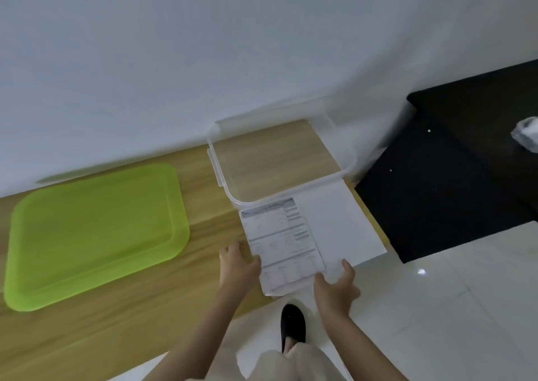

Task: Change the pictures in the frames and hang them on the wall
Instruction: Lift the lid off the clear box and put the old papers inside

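A stack of white sheets lies at the right end of the wooden table (131, 316), hanging over its front edge. The top printed sheet (279, 238) carries small tables and text; a blank white sheet (343, 220) shows beside it. My left hand (237, 262) touches the printed sheet's left edge with its thumb. My right hand (334, 287) pinches the stack's near right corner. No picture frame is in view.
A clear plastic box (221, 174) stands against the white wall just behind the papers. A lime-green lid (93, 235) lies flat on the table's left. Black furniture (451, 177) is at the right. My slippered foot (292, 325) stands on white floor tiles.
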